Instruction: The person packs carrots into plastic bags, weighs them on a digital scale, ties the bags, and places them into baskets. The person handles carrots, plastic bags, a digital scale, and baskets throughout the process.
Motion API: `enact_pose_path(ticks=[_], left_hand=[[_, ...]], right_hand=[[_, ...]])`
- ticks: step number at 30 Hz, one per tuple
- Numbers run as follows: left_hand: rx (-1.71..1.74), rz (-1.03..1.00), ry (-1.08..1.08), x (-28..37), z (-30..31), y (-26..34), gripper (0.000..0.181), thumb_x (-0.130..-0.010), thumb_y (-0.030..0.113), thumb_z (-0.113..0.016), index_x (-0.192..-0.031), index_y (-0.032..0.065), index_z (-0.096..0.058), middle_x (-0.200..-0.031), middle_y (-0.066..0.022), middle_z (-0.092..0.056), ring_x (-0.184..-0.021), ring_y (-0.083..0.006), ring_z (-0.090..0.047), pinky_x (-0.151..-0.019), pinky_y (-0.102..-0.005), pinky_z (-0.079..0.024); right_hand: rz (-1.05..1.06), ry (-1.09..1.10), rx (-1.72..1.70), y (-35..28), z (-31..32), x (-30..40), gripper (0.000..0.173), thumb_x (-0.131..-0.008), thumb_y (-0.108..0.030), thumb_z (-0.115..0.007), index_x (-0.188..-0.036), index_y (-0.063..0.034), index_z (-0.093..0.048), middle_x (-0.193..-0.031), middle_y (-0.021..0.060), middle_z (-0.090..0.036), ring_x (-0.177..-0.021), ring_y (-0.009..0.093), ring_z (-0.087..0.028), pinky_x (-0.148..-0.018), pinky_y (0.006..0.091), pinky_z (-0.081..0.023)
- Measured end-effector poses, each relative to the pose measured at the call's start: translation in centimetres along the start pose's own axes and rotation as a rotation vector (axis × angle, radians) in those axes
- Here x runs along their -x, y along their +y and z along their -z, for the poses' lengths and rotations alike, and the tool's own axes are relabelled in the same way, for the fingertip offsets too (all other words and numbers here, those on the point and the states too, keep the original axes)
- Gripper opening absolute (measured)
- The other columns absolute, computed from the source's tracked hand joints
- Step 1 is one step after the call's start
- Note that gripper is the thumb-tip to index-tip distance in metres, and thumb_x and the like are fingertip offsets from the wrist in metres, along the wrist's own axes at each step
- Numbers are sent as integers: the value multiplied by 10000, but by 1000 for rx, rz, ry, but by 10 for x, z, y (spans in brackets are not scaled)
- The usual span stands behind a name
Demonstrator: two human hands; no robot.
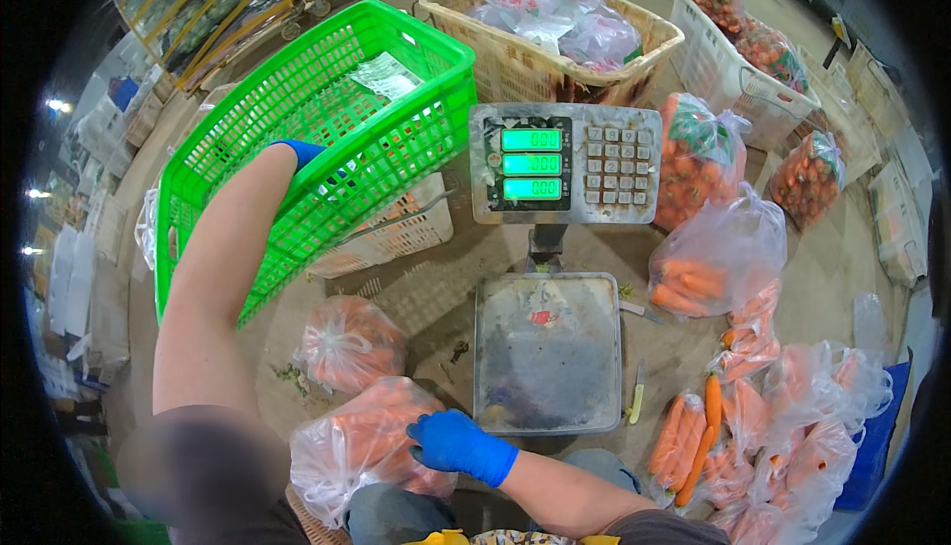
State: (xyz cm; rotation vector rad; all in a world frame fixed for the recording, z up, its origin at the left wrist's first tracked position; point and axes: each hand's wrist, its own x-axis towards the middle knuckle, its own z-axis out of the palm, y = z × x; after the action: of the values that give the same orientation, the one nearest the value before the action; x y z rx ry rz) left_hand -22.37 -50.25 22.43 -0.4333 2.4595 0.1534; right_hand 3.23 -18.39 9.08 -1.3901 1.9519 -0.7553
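Observation:
My left hand (299,152), in a blue glove, reaches over the near rim of a green plastic crate (405,110). The crate's wall hides most of its fingers, so its grip cannot be made out. A printed paper slip (386,75) lies inside that crate. Close to my knees, my blue-gloved right hand (462,447) grips the side of a clear plastic bag of carrots (371,433) with bent fingers. Another knotted bag of carrots (353,344) sits on the floor just beyond it. In front of me stands a digital scale with a bare metal pan (546,355) and a lit display (531,164).
Bagged carrots (795,426) and loose carrots (709,433) lie at right. Two knives, one with a yellow handle (637,404) and one with a pale handle (635,309), lie beside the scale. A beige crate (513,62) of plastic bags and a white crate (758,92) stand behind.

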Motion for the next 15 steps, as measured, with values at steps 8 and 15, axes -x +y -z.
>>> enact_pose_path(ticks=[8,15], left_hand=[[-371,74,268,11,11,3,322,-771,258,-437,-991,38,-520,-933,-96,-571,-836,-230,-539,-747,-351,-403],[378,-787,1451,131,-17,47,155,-615,40,-597,-743,112,-547,-865,-75,-571,-820,-284,-528,-739,-354,-406]], right_hand=[[6,4,-15,-4,6,0,245,-728,-291,-462,-830,-77,-520,-806,151,-536,-727,302,-538,-580,408,-423],[15,300,-446,-2,36,-17,325,-793,-343,-404,-869,-55,-533,-858,162,-541,-776,266,-533,-653,355,-432]])
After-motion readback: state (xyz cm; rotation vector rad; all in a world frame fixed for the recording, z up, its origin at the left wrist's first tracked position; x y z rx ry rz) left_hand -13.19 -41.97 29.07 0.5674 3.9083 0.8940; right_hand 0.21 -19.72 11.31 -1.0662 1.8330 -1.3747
